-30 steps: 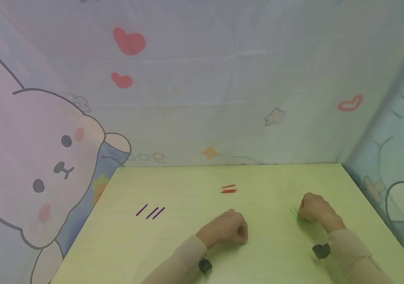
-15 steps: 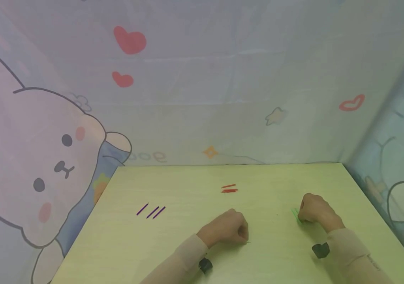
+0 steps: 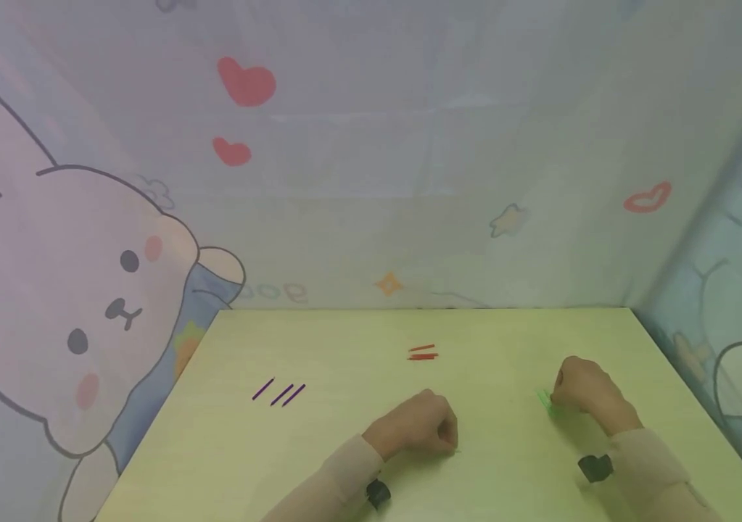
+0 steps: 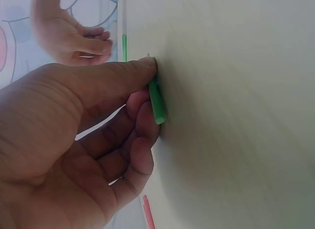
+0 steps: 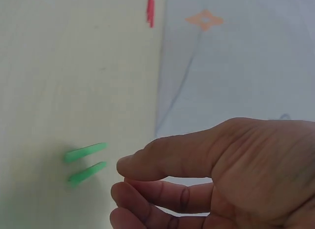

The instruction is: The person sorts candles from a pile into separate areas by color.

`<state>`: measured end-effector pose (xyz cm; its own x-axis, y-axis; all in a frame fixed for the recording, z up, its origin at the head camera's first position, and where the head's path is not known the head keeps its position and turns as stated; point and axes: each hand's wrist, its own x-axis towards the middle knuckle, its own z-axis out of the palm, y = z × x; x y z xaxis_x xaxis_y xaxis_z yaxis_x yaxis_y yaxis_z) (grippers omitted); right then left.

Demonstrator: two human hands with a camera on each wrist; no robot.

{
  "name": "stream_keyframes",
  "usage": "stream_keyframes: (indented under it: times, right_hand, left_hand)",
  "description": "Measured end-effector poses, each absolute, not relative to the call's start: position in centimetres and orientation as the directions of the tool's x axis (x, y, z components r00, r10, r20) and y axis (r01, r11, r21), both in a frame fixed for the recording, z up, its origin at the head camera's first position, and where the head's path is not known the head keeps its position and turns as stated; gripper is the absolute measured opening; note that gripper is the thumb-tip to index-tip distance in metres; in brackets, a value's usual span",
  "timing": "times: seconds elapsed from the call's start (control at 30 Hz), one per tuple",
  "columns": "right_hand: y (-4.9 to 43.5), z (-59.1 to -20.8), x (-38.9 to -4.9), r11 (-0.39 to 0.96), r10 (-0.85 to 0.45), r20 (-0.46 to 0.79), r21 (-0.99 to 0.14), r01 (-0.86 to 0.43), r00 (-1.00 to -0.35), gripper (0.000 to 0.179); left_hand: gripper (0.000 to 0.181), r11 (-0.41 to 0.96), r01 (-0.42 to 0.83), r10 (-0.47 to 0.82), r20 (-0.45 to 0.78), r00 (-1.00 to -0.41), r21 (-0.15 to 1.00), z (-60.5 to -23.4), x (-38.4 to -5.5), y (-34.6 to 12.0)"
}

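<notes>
My left hand [image 3: 418,423] is low over the table, its thumb and fingertips pinching a thin green stick [image 4: 156,102] with a fine pale tip, like a pen refill. Most of that stick is hidden by the hand in the head view. Farther right, my right hand [image 3: 586,388] hovers beside two green sticks [image 5: 86,152] lying nearly parallel on the table. In the right wrist view its thumb and fingers are loosely bent, with nothing visible between them, and the sticks lie just beyond the fingertips.
Several red sticks [image 3: 423,355] lie near the table's back edge. Three purple sticks [image 3: 279,394] lie slanted on the left of the pale yellow table [image 3: 344,341]. A printed cloth [image 3: 371,145] hangs behind the table. Each forearm carries a black wrist device [image 3: 595,467].
My right hand has lifted very slightly beside the green sticks. The left hand keeps its place with its stick. The head view has tilted a little upward.
</notes>
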<state>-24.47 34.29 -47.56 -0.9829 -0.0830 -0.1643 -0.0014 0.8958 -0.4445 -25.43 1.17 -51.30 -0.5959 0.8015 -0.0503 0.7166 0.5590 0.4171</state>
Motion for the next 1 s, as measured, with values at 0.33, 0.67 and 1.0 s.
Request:
stream_keyframes:
  times: [0.33, 0.67, 1.0]
  right_hand:
    - [31.9, -43.8, -23.3, 0.865, -0.134, -0.05, -0.493, -0.092, -0.99, 0.006]
    - [27.7, -42.4, -21.2, 0.841, -0.198, 0.066, -0.502, -0.204, -0.978, 0.008]
    - [25.4, -42.0, -19.6, 0.817, -0.242, 0.096, -0.517, -0.256, -0.966, 0.011]
  left_hand:
    - [0.013, 0.544, 0.709, 0.803, -0.035, -0.595, 0.449, -51.2, -25.5, 1.0]
    - [0.012, 0.529, 0.707, 0.811, -0.034, -0.585, 0.469, -51.5, -25.8, 0.9]
    - [0.015, 0.532, 0.716, 0.809, -0.02, -0.588, 0.452, -51.6, -25.6, 1.0]
